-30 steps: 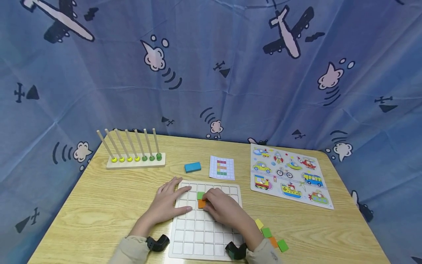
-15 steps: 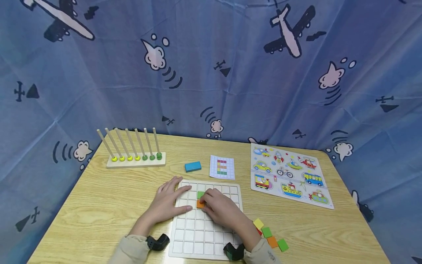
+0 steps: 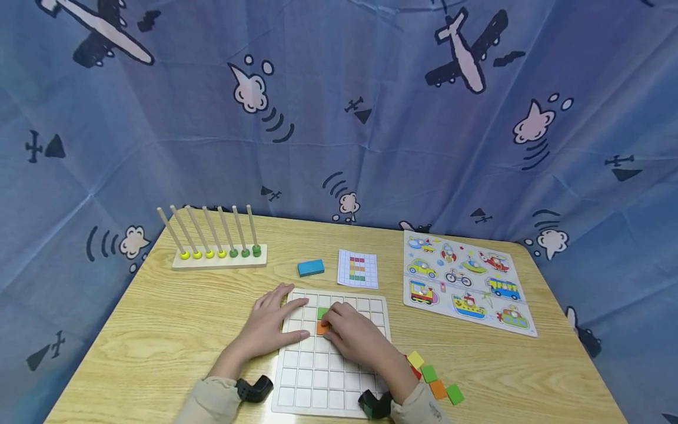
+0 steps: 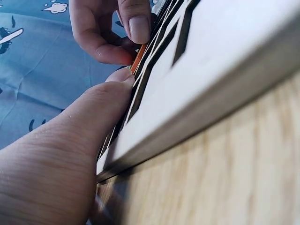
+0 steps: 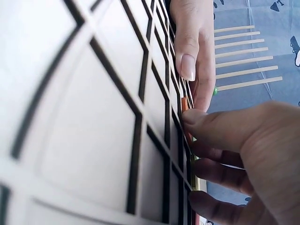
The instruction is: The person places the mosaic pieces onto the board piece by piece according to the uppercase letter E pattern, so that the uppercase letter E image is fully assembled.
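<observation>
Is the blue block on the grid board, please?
No, the blue block lies on the table, beyond the grid board.

Orange tile [image 3: 321, 330] — partly hidden; sleeves [image 3: 209, 403] — cropped.

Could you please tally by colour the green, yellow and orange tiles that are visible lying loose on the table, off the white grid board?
Green tiles: 2
Yellow tile: 1
Orange tile: 1
Total: 4
</observation>
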Tool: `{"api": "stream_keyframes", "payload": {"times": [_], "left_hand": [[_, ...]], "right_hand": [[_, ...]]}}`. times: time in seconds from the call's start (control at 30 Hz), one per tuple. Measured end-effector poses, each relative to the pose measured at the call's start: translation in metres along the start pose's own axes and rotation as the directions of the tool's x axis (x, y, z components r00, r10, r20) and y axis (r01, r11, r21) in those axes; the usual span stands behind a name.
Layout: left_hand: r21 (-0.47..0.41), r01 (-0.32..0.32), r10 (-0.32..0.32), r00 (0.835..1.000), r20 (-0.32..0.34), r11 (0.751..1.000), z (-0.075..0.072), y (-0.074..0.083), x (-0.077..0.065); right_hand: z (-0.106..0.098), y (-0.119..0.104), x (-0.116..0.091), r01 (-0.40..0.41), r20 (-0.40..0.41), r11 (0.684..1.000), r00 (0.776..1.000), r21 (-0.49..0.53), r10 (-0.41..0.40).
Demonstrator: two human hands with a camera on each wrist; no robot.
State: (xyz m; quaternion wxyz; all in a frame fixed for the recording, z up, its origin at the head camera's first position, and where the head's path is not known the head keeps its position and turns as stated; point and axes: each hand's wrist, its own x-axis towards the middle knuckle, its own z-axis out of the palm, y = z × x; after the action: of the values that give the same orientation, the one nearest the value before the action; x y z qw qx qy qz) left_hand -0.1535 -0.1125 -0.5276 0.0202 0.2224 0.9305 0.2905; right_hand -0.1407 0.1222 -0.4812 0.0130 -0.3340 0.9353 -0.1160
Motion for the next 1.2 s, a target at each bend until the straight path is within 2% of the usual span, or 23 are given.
{"api": "stream_keyframes", "payload": {"times": [0.23, 0.33, 0.4, 0.5, 0.63, 0.83, 0.97, 1.2], "left_hand": [[0.009, 0.002, -0.002, 1.000, -0.007, 1.000, 0.000, 0.000, -0.001], [0.007, 0.002, -0.001, 1.000, -0.012, 1.000, 0.000, 0.000, -0.001], [0.003, -0.001, 0.001, 1.000, -0.016, 1.000, 0.000, 0.001, -0.001], [-0.003, -0.005, 0.005, 1.000, -0.015, 1.000, 0.000, 0.001, -0.001], [0.000, -0.010, 0.010, 1.000, -0.011, 1.000, 0.000, 0.000, -0.001], [0.002, -0.004, 0.004, 1.000, -0.004, 1.000, 0.001, -0.002, -0.001], [0.005, -0.002, 0.002, 1.000, 0.005, 1.000, 0.002, -0.003, 0.000], [0.003, 0.000, 0.000, 1.000, -0.002, 1.000, 0.003, -0.003, 0.000]], "right_hand": [[-0.012, 0.003, -0.011, -0.026, -0.032, 0.998, 0.999, 0.053, 0.028], [-0.025, 0.009, -0.025, -0.084, -0.034, 0.996, 0.996, 0.038, 0.085], [-0.033, 0.016, -0.037, -0.146, -0.002, 0.989, 0.989, 0.024, 0.146], [-0.044, 0.027, -0.059, -0.249, 0.052, 0.968, 0.967, 0.015, 0.248], [-0.051, 0.041, -0.088, -0.378, 0.085, 0.926, 0.923, 0.012, 0.375], [-0.048, 0.057, -0.113, -0.503, 0.141, 0.862, 0.859, 0.062, 0.492], [-0.043, 0.064, -0.120, -0.535, 0.158, 0.838, 0.841, 0.103, 0.517], [-0.035, 0.078, -0.123, -0.562, 0.142, 0.810, 0.827, 0.169, 0.544]]}}
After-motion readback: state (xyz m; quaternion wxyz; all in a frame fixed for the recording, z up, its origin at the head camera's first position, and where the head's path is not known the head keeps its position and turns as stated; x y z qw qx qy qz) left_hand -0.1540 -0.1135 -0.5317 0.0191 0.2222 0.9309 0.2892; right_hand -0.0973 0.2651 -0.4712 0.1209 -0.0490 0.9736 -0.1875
